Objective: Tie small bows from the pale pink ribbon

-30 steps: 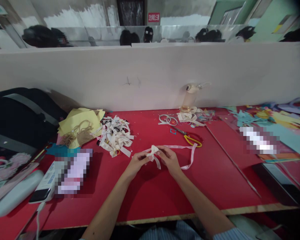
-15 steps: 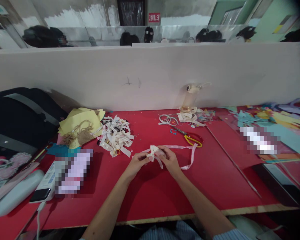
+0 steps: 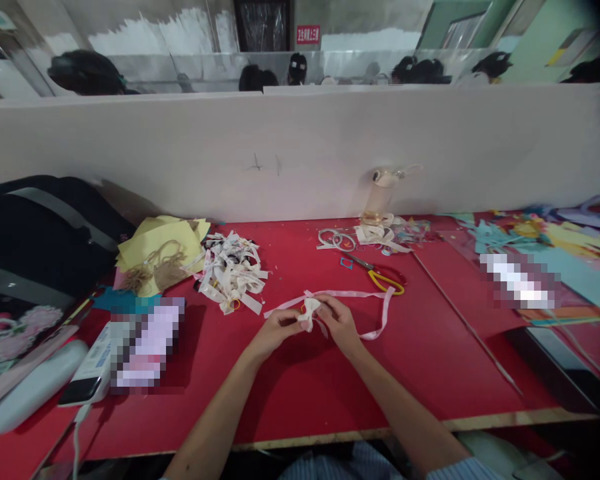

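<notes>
Between my two hands is a small white ribbon bow [image 3: 309, 313], held just above the red table. My left hand [image 3: 276, 331] pinches its left side with thumb and fingers. On the right side, my right hand [image 3: 339, 321] has its fingers closed on the bow too. A speck of yellow shows at the bow's upper left, too small to name. Behind and to the right of my hands, a long pink ribbon [image 3: 380, 320] curves over the table. Yellow-handled scissors [image 3: 385, 283] lie beyond it, their blades pointing away to the left.
A heap of white ribbon pieces [image 3: 233, 270] lies left of my hands, near yellow sheets [image 3: 157, 243]. At the back stands a clear bottle [image 3: 379, 197] against the white partition [image 3: 190, 157]. A white power bank [image 3: 97, 360] and dark bag [image 3: 40, 233] are at left, coloured scraps [image 3: 555, 233] at right.
The white bow has turned in my fingers and sits slightly lower. My left hand has shifted a little. More of the pink ribbon's left end shows now.
</notes>
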Motion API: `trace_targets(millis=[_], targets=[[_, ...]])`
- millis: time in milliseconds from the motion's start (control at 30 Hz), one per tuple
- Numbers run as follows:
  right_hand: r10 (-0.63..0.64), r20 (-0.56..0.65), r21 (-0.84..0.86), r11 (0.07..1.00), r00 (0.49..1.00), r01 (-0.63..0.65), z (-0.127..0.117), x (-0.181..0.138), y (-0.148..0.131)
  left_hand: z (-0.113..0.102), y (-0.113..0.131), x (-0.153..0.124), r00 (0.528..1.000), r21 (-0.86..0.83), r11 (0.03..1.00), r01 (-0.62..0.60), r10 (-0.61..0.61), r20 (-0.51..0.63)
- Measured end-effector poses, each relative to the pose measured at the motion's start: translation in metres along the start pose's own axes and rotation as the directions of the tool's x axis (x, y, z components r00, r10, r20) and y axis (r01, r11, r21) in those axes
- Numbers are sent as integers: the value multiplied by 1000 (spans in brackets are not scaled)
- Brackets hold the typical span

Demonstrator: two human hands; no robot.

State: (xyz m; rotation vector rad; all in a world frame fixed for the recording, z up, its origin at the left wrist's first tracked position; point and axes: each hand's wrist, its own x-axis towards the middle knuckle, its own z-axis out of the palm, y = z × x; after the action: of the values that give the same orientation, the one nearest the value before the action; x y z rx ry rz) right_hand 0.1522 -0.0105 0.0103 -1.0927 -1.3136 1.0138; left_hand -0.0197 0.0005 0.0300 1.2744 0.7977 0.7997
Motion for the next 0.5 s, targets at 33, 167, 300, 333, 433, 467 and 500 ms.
trace_targets(millis=[33, 167, 300, 333, 433, 467, 500], targets=[[1, 0, 0, 1000, 1000, -1, 0, 0, 1, 0, 0, 0, 1000, 14, 1000, -2, 2, 7], [15, 20, -21, 1000, 1000, -15, 1, 0, 3, 0, 1, 0, 999, 66, 998, 11, -13, 33], [-9, 27, -14, 1000, 1000, 10, 2, -1, -1, -2, 0, 0, 1000, 72, 997, 1, -2, 15], [-24, 19, -21, 999, 1000, 25, 1, -1, -3, -3, -1, 0, 1000, 76, 997, -1, 1, 6], [-64, -5, -57, 996, 998, 64, 1, -1, -6, -2, -1, 1, 1000, 100, 995, -1, -1, 17], [-72, 1, -67, 995, 997, 72, 0, -1, -6, -2, -1, 1, 999, 108, 994, -2, -2, 33], [-79, 13, -77, 994, 997, 80, 0, -1, -7, -2, 0, 1, 999, 113, 994, -3, -4, 53]])
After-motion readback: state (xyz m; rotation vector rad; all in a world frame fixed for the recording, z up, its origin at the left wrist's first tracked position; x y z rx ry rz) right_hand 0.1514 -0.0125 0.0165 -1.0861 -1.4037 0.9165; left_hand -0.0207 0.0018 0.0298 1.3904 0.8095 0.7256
